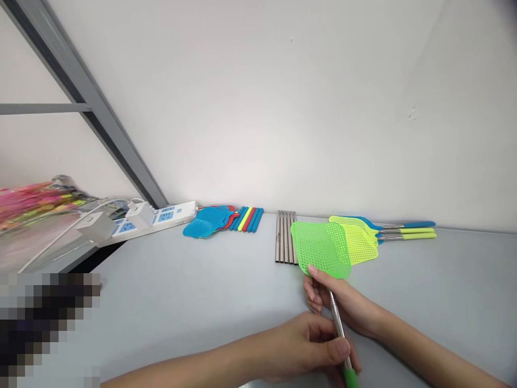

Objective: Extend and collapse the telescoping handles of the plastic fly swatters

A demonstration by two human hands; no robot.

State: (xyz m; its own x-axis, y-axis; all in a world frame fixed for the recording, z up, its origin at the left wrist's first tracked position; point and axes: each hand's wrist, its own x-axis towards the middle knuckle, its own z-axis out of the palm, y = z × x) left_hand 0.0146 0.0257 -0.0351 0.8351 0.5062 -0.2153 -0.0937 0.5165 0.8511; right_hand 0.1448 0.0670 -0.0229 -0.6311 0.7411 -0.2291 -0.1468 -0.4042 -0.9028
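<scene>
A green fly swatter (321, 248) with a perforated head, a metal rod and a green grip is held in front of me. My right hand (329, 291) pinches it where the head meets the rod, thumb on the lower edge of the head. Lower down, my left hand (311, 347) has its thumb and fingers closed round the metal rod, just above the green grip (350, 377). Behind the head lie several metal rods (285, 237) in a row. To their right, partly covered by the green head, are yellow and blue fly swatters (361, 242) with handles attached.
Blue and red swatter heads (208, 221) lie at the back left, beside several coloured grips (247, 219). A white power strip (173, 215) with plugged-in adapters runs along the left edge. Pink and yellow items (36, 202) lie farther left. A wall (283, 108) borders the grey table (181, 285).
</scene>
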